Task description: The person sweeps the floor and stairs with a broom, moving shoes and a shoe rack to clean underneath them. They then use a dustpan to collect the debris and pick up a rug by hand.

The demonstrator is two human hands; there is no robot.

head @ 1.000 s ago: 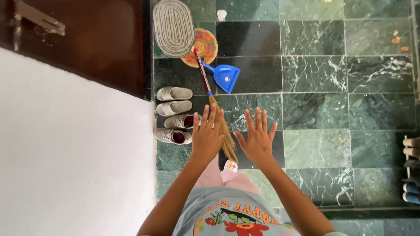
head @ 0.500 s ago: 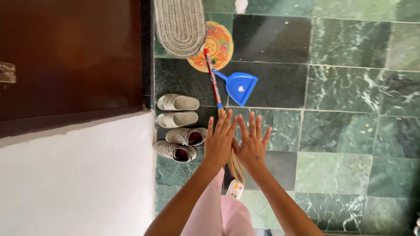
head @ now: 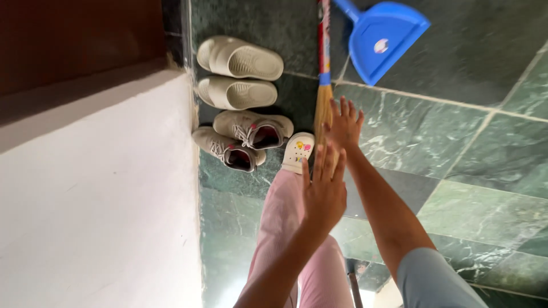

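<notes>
A broom (head: 323, 63) with a red handle and straw bristles lies on the green marble floor. My right hand (head: 344, 124) reaches down with fingers spread, just beside the top of the bristles; I cannot tell whether it touches them. My left hand (head: 324, 194) hangs higher, open, palm down, holding nothing, above my pink trouser leg. A blue dustpan (head: 383, 39) lies to the right of the broom handle. My foot in a white clog (head: 298, 152) stands next to the bristles.
A pair of cream slides (head: 240, 74) and a pair of grey sneakers (head: 242, 140) stand along the white wall (head: 97, 194) on the left. A dark brown door (head: 74, 40) is at the top left. Green floor tiles (head: 474, 171) spread to the right.
The view has dropped closer to the floor. My right hand has stretched forward and down to the broom, while my left hand has fallen back. The mats have left the view.
</notes>
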